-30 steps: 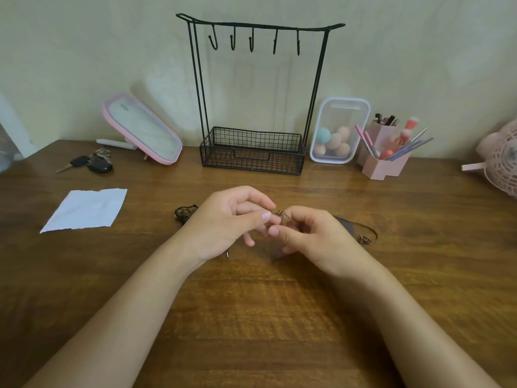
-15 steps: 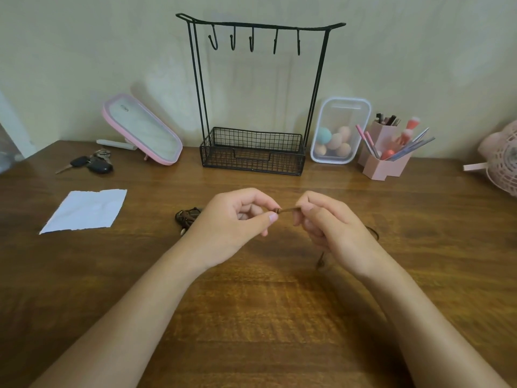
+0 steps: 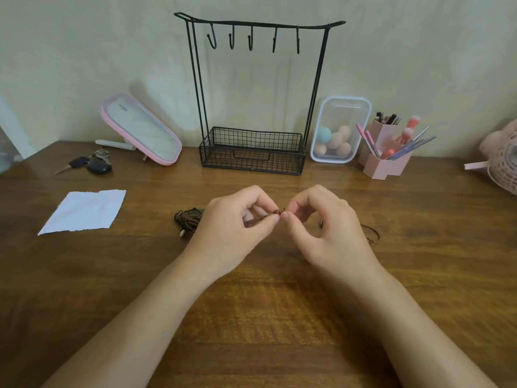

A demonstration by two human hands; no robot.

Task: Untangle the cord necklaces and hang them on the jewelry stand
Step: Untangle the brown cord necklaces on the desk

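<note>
Desk (image 3: 279, 317): glossy grained wood. Jewelry stand (image 3: 253, 152): matt black metal wire. Container (image 3: 340, 130): clear smooth plastic. Paper sheet (image 3: 84, 211): white, matt. Cord necklaces (image 3: 187, 218): brown cord.

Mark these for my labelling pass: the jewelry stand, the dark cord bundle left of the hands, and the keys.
jewelry stand (image 3: 251, 155), head view, front mesh of its basket base.
cord bundle (image 3: 188, 218), head view, middle of the dark coil.
keys (image 3: 98, 166), head view, black fob.

Light is soft and rather dim. Before the jewelry stand (image 3: 251, 163) the table (image 3: 167, 189) shines weakly; far from it, lines bend.
</note>
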